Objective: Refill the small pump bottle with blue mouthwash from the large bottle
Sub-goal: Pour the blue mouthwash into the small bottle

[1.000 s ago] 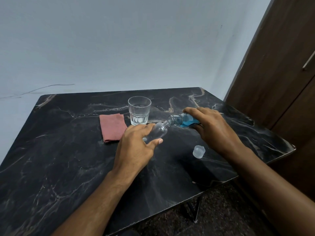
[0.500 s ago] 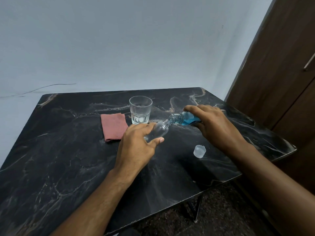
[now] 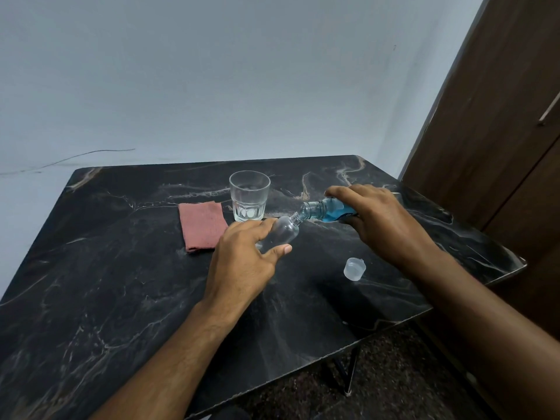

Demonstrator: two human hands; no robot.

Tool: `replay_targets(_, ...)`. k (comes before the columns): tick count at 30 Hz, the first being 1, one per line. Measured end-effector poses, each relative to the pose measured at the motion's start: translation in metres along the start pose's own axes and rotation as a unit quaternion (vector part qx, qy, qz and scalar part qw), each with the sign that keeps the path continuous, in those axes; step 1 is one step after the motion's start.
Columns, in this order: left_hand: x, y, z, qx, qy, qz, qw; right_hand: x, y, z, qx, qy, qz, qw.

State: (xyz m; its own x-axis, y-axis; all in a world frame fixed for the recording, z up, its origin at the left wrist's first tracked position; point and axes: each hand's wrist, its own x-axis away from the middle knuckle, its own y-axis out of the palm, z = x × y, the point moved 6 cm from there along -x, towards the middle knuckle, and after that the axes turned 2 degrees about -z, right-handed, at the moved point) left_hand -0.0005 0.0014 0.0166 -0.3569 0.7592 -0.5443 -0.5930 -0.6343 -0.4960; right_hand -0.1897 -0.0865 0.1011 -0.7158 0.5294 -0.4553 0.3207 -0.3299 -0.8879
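While the left hand (image 3: 242,262) curled its fingers and thumb round the small clear bottle (image 3: 280,233), tilting its open neck to the right, the right hand (image 3: 378,219) gripped the large bottle (image 3: 325,209) of blue mouthwash, tipped nearly flat, mouth touching the small one's neck. Both hung over the middle of the black marble table (image 3: 106,283). Just behind stood an upright glass tumbler (image 3: 249,195), a folded pink cloth (image 3: 202,225) beside it to the left. A clear cap (image 3: 354,268) lay near the right wrist.
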Motion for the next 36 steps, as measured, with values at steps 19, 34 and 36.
replay_targets(19, 0.0012, -0.0022, 0.002, -0.007, 0.008, 0.001, 1.0, -0.0005, -0.0011, -0.0001, 0.012, -0.01, -0.003, 1.0)
replay_targets(34, 0.0024, -0.0032, 0.0025, -0.004, 0.006, 0.002, 1.0, -0.0021, -0.0039, -0.0009, 0.019, -0.002, -0.02, 1.0)
replay_targets(36, 0.0023, -0.0031, 0.0023, -0.007, 0.006, -0.001, 1.0, -0.002, -0.0038, -0.0014, 0.019, -0.003, -0.02, 1.0)
